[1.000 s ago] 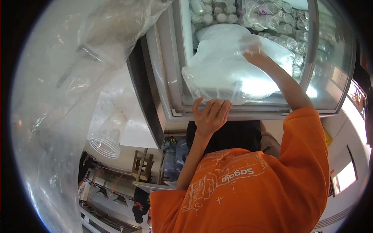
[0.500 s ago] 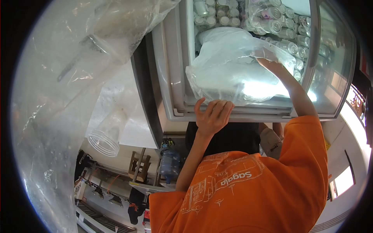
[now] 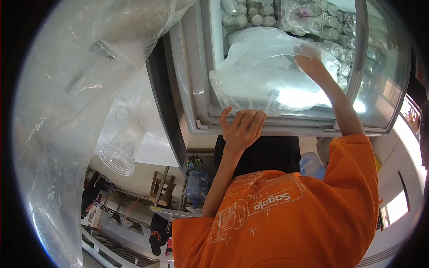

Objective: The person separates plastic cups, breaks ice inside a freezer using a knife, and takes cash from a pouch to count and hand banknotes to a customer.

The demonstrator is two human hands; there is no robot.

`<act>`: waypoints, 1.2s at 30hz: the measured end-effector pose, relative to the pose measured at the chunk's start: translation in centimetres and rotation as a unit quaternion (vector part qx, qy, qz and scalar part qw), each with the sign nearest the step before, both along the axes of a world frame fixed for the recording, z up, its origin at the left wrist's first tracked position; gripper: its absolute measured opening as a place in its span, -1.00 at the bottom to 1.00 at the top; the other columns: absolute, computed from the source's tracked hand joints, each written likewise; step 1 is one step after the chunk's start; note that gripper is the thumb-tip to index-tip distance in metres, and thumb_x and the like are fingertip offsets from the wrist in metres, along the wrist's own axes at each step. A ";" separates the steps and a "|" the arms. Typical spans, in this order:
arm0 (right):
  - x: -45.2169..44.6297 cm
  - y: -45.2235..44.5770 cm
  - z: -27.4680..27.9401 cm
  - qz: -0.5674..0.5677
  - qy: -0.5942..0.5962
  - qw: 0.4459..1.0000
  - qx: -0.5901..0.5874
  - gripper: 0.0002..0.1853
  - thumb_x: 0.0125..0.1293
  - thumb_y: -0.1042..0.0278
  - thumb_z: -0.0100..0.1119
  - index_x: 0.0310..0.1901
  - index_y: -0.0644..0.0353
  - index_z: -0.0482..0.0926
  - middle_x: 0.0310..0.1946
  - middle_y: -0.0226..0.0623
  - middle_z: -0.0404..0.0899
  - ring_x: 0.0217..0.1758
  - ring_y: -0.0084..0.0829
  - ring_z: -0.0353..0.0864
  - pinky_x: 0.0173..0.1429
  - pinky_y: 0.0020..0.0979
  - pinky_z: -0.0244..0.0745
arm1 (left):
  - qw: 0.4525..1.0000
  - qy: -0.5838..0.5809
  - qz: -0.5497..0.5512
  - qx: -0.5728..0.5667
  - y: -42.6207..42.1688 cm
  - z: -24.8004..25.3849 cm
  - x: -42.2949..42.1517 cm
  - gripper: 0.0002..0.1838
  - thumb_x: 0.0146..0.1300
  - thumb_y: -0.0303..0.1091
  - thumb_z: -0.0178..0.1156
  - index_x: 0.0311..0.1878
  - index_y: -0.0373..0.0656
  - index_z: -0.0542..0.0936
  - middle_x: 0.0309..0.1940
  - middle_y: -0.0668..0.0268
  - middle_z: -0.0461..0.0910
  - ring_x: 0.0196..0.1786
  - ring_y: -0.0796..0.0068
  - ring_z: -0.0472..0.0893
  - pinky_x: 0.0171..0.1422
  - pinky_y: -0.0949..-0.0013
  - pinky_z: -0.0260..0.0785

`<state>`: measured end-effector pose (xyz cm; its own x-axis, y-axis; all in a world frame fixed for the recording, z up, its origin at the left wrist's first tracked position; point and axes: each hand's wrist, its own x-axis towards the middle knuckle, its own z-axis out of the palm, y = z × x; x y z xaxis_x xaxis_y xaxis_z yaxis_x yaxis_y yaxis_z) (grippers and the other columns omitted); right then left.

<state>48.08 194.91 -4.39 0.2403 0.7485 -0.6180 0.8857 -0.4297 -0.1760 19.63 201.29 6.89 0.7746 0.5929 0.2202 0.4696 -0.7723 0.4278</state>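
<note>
A large, translucent white plastic bag (image 3: 250, 67) lies inside an open chest freezer, on top of its contents. My right hand (image 3: 308, 56) reaches to the bag's upper right part, where loose plastic covers the fingers and hides their shape. At the freezer's front rim (image 3: 290, 132) is my left hand (image 3: 242, 129), its fingers somewhat apart and laid over the edge. Their tips touch or nearly touch the near border of the bag. Glare brightens the bag's lower right side.
Canned drinks (image 3: 331, 33) fill the freezer's back and right. Its glass lid (image 3: 380, 67) is at the right. At the left are clear plastic sheeting (image 3: 58, 134) and clear cups (image 3: 118, 156) on a white surface. A water bottle (image 3: 196, 185) stands below.
My right hand has gone from above the bag to beneath its loose plastic, and the upper edge of the bag is lifted and spread. My left hand has stayed at the rim.
</note>
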 end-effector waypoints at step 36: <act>-1.3 -1.9 0.6 0.098 -0.053 0.992 -0.057 -0.76 0.36 0.23 -0.12 -0.07 0.15 0.44 -0.45 -0.13 0.55 -0.33 -0.24 0.62 -0.34 -0.19 0.51 | 1.000 -0.009 0.003 0.006 -0.2 -0.2 0.0 -0.95 0.09 -0.24 0.25 -0.44 0.14 0.56 -0.51 0.65 0.52 -0.42 0.72 0.51 0.29 0.20 -0.03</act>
